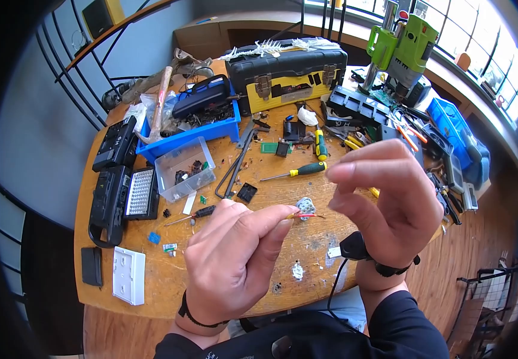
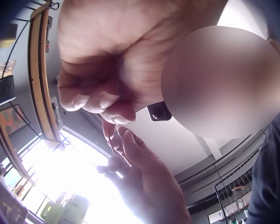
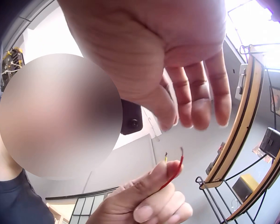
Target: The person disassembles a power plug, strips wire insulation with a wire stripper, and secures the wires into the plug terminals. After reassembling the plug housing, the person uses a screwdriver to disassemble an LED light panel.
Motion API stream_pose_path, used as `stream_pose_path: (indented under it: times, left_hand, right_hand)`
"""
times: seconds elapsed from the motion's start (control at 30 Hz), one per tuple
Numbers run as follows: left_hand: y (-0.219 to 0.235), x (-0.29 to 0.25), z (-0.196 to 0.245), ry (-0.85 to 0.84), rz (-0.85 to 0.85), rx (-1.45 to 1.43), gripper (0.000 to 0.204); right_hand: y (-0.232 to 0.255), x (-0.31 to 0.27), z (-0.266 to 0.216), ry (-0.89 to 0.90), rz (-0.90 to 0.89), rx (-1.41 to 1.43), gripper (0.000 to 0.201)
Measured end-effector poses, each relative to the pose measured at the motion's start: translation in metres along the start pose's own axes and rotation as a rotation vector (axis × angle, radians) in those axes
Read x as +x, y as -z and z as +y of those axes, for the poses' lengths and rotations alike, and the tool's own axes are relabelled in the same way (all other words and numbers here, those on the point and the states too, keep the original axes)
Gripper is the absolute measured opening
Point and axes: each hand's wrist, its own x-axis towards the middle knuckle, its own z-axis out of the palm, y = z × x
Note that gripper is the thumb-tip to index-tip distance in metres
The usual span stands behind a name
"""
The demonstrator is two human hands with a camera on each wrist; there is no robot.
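Between thumb and forefinger, my left hand [image 1: 232, 257] pinches a short red wire [image 1: 311, 215] above the table. In the right wrist view the red wire [image 3: 174, 175] bends upward to a dark bare end. A thinner yellow wire [image 3: 166, 159] with a dark tip sticks up beside it from the same pinch. To the right of the wires hangs my right hand [image 1: 390, 206], its fingers loosely bent and thumb apart from the forefinger, holding nothing. From the right wrist, the fingers [image 3: 201, 116] hang above the wire ends. The rest of the wires is hidden inside the left hand.
Screwdrivers [image 1: 308, 169], a hex key [image 1: 235, 167] and small circuit parts lie on the wooden table [image 1: 223, 302]. Behind stand a clear plastic box [image 1: 175, 188], a blue bin [image 1: 230, 128] and a black-and-yellow toolbox [image 1: 289, 75]. A green drill press [image 1: 411, 51] is at back right.
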Motion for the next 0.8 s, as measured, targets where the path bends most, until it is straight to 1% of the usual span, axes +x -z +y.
stream_pose_path:
  times: [0.03,0.1,0.23,0.27,0.37,0.43,0.47,0.53,0.67,0.73,0.77,0.8]
  left_hand:
    - [0.0,0.0,0.0,0.026,-0.007,-0.034,0.013]
    - [0.002,-0.002,0.002,0.044,-0.014,-0.041,0.013]
    - [0.004,-0.001,0.003,0.054,-0.032,-0.079,0.011]
    - [0.005,-0.001,0.004,0.056,-0.031,-0.079,0.011]
    - [0.007,-0.003,0.005,0.108,-0.063,-0.115,0.008]
    - [0.009,-0.002,0.008,0.211,-0.096,-0.222,0.007]
    - [0.01,-0.002,0.009,0.212,-0.095,-0.223,0.007]
    - [0.013,-0.001,0.01,0.274,-0.153,-0.293,0.007]
    - [0.016,0.0,0.01,0.308,-0.174,-0.364,0.008]
    - [0.019,0.001,0.011,0.406,-0.236,-0.467,0.01]
    - [0.021,0.001,0.011,0.407,-0.236,-0.467,0.01]
    - [0.022,0.003,0.012,0.477,-0.267,-0.533,0.011]
  right_hand:
    - [0.0,0.001,0.001,-0.001,-0.001,0.001,0.023]
    - [0.002,0.004,0.004,0.166,-0.113,-0.022,0.022]
    - [-0.002,0.0,0.003,0.156,-0.151,-0.045,0.017]
    - [-0.002,0.001,0.004,0.206,-0.164,-0.078,0.016]
    - [-0.003,0.0,0.003,0.218,-0.17,-0.066,0.015]
    - [-0.003,0.001,0.005,0.226,-0.175,-0.061,0.015]
    - [-0.004,0.001,0.005,0.235,-0.179,-0.055,0.015]
    - [-0.003,0.0,0.006,0.23,-0.191,-0.053,0.015]
    - [-0.003,0.0,0.006,0.216,-0.202,-0.03,0.014]
    - [-0.002,-0.001,0.005,0.226,-0.203,-0.041,0.015]
    - [-0.002,-0.001,0.004,0.235,-0.203,-0.053,0.016]
    - [-0.003,-0.001,0.005,0.235,-0.204,-0.053,0.016]
